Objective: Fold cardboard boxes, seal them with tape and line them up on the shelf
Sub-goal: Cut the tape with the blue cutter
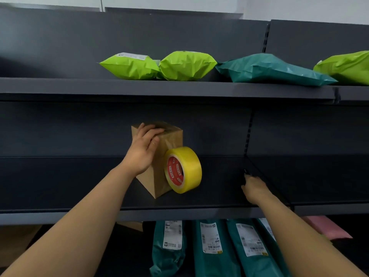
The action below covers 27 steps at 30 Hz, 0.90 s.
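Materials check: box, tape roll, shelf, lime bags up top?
Box: matte brown cardboard, flat panels with folded edges. Tape roll: glossy yellow plastic film, red printed core, probably card. Shelf: smooth dark grey, likely painted sheet metal. Lime bags: thin crinkled plastic film, slight sheen.

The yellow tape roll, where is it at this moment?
In the head view the yellow tape roll stands on edge near the centre, on the middle shelf, against the right side of the cardboard box that the left hand holds.
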{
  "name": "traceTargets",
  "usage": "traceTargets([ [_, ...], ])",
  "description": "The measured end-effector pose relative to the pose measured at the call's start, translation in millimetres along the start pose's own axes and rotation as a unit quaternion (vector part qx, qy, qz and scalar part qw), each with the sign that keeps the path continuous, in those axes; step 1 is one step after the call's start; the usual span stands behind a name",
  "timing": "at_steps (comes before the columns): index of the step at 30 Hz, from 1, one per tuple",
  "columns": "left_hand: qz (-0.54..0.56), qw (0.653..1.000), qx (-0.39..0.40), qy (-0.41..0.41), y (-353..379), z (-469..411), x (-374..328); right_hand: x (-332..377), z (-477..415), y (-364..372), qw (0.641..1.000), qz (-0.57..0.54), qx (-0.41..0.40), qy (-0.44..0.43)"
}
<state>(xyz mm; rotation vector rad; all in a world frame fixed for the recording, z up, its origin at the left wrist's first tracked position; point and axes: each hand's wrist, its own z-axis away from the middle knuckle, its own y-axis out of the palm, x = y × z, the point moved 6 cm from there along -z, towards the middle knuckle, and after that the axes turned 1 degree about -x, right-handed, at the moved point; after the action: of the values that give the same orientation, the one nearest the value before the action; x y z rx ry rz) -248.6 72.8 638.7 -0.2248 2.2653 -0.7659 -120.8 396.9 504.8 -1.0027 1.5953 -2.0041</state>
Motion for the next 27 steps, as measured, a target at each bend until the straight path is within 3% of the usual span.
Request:
traceTargets([
  [4, 0.013, 1.0, -0.009, -0.004, 0, 1, 1, 1, 0, -4, 0.999, 0.025, -0.044, 0.001],
  [8, 0.073, 0.995, -0.047, -0.04, -2, 5, 2, 14, 5, -7, 0.997, -0.065, -0.036, -0.003],
  [14, 0.041, 0.976, -0.152, -0.153, -6, 16, 2, 74, 41, -62, 0.947, -0.227, -0.095, -0.207],
  [20, 0.113, 0.952, -0.109, -0.261, 8, 17, 9, 123, 76, -101, 0.904, -0.162, -0.156, -0.364],
  [27, 0.271, 0.903, -0.095, -0.321, 29, 29, 0, 145, 78, -105, 0.904, 0.029, -0.175, -0.39],
])
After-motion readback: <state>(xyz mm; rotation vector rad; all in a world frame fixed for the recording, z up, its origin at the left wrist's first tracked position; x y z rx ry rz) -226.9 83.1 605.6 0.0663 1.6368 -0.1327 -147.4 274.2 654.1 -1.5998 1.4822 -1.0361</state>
